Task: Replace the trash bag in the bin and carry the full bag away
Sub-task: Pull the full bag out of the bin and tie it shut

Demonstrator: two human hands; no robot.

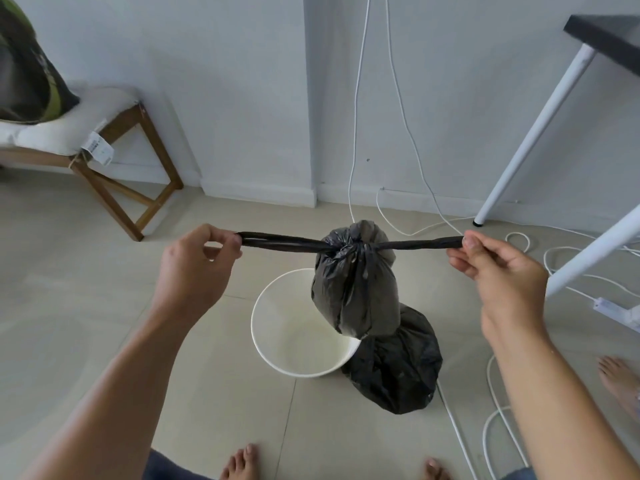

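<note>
- Our left hand (194,268) pinches the end of one twisted black plastic tie strip (280,241) between thumb and curled fingers, with no slack showing in the strip.
- Our right hand (498,271) pinches the opposite twisted black strip (419,243) the same way, fingers curled round its tip.
- We hold the two strips pulled apart in a nearly level line, which we judge is meant to cinch the knot at the neck; the pull also carries the bag's weight.
- The small full black plastic trash bag (353,292) hangs from that knot between our hands, off the floor, partly over the rim of the round white plastic bin (273,355).
- The bin stands open on the pale tiled floor (86,299) and shows a bare white inside, so we judge no fresh liner is fitted yet.
- A second, larger black plastic bag (398,372) sits on the floor touching the bin's right side; whether it is tied we cannot tell.
- Loose white cables (498,420) trail near it, beside a white power strip (613,308) and white table legs (533,133).
- On the left stands a wooden chair with a white cushion (52,129); a white label tag (98,148) hangs from the cushion, its print too small to read. No other writing or brand is legible.
</note>
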